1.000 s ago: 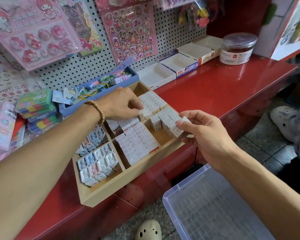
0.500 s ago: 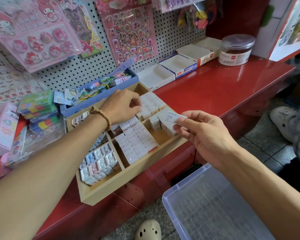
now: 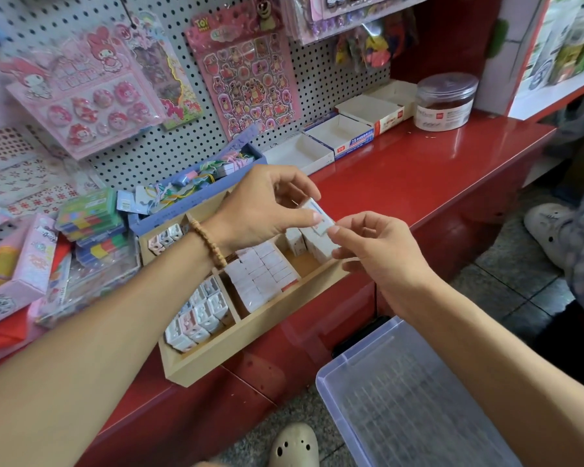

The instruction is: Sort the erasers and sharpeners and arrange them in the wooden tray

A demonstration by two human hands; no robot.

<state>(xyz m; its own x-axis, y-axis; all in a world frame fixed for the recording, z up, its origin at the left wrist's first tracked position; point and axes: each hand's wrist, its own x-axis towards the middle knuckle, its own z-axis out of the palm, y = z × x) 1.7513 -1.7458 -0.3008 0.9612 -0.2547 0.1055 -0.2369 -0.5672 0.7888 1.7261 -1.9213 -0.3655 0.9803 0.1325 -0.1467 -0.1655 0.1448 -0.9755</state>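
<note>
- Red shelf (image 3: 418,170), mid-frame: wooden tray (image 3: 250,345) unmoved.
- Left hand (image 3: 263,207) has lifted from the tray, now pinching the eraser (image 3: 317,219).
- Right hand (image 3: 381,251) still pinches it.

One white eraser (image 3: 317,219) w/ blue print is tilted, pinched between both hands' fingertips. Right under that grip sits the wooden tray (image 3: 250,345): white erasers (image 3: 267,271) packed below, sharpeners (image 3: 199,315) further down-left.

Head view, down over tray (image 3: 250,345)
</note>
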